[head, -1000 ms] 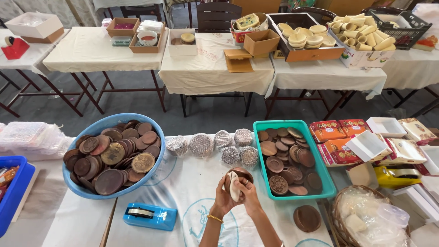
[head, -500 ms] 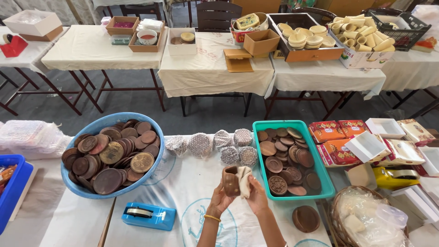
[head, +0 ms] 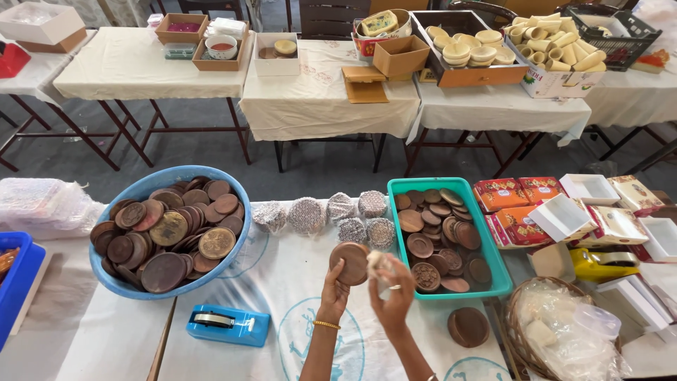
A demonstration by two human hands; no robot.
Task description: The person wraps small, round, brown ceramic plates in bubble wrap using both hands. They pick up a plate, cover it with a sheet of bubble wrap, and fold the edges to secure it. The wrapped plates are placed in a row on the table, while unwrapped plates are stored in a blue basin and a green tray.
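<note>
While left hand [head: 340, 282] grip clamps brown wooden disc [head: 350, 262], right hand [head: 392, 296] fingers pinch pale cloth [head: 376, 262].

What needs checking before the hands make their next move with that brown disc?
1. Left hand grips the round brown disc: ok, held upright above the table.
2. Right hand holds the pale wad beside the disc: ok; whether it touches the disc, cannot tell.
3. Room in the teal tray: not ok, nearly full of discs.
4. Room in the blue bowl: not ok, heaped.
5. Loose disc near the wicker basket: ok, lying flat on the cloth.
6. Blue tape dispenser apart from both hands: ok.
</note>
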